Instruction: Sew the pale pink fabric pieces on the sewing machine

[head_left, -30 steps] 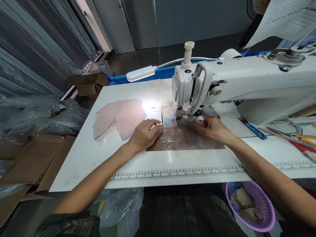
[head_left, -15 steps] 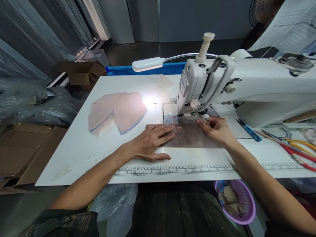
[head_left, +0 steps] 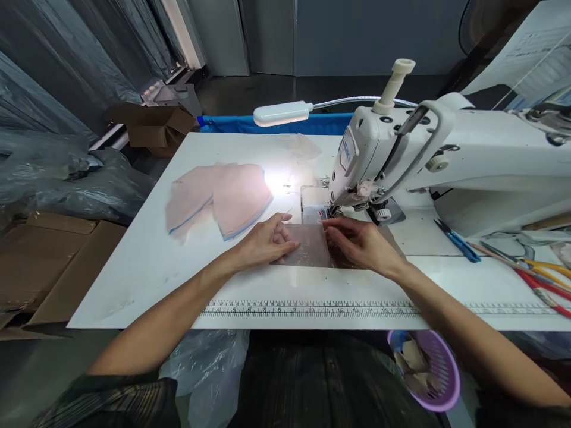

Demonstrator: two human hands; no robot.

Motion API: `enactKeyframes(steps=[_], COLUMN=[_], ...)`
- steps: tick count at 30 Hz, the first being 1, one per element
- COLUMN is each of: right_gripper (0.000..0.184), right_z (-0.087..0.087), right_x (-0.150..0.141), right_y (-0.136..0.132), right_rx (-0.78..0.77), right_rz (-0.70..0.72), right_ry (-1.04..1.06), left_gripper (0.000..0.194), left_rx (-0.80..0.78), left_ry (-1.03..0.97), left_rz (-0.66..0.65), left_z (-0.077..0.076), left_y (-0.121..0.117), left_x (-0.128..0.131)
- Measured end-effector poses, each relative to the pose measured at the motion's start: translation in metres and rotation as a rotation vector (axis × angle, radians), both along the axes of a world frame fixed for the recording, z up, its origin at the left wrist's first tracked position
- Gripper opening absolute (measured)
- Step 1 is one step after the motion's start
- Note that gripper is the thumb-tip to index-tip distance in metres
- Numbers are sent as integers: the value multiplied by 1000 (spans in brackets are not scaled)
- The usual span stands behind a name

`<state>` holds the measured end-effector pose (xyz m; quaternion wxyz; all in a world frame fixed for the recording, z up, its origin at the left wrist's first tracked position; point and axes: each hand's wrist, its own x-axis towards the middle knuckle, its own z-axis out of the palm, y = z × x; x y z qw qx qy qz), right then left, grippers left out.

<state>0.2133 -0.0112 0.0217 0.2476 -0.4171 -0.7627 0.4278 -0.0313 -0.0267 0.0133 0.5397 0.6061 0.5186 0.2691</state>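
A brownish shiny plate (head_left: 347,262) lies flat on the sewing table before the needle. Over its left part spreads a pale, see-through piece that looks like thin sheer fabric (head_left: 307,246), its right edge straight. My left hand (head_left: 263,241) has curled fingers closed at the left side of this piece. At its right edge, close to the presser foot (head_left: 332,211), my right hand (head_left: 361,242) pinches with thumb and forefinger; the fingertips partly hide the edge. The white sewing machine (head_left: 357,148) stands over the plate. Pink sheer pieces with blue edges (head_left: 236,199) lie to the left.
A lamp (head_left: 282,113) lights the table. Blue snips (head_left: 457,239) and scissors with red and yellow handles (head_left: 542,288) lie at right. A printed ruler (head_left: 312,309) runs along the front edge. Below hangs a purple basket (head_left: 446,374); cardboard boxes (head_left: 75,267) stand left.
My right hand has moved left to the needle area. The left hand has gone from lying flat on the plate to curled fingers. A paler piece now shows between them.
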Motion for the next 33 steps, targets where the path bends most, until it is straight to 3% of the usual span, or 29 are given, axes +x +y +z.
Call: enactKeyframes(steps=[2, 4, 8, 11, 15, 22, 29, 33], right_gripper=[34, 36, 37, 38, 36, 34, 31, 32], right_z=[-9, -19, -31, -33, -35, -38, -44, -45], right_x=[16, 25, 26, 24, 28, 39, 40, 39], right_y=[-1, -3, 4, 15, 24, 24, 24, 24], right_rx=[302, 506, 701, 712, 674, 517, 558, 608], right_rz=[69, 176, 197, 173, 157, 156, 159, 170], right_ry=[-190, -300, -416, -395, -278, -87, -68, -70], left_gripper=[64, 60, 60, 72, 89, 86, 87, 87], left_rx=[2, -5, 16, 69, 57, 31, 106, 54], left_ry=[31, 61, 123, 151, 148, 98, 155, 143], left_rz=[20, 46, 179, 228, 146, 261, 317, 281], left_z=[0, 1, 5, 5, 0, 0, -3, 0], left_y=[-1, -2, -1, 3, 9, 13, 14, 16], left_x=[3, 6, 11, 8, 1, 4, 11, 8])
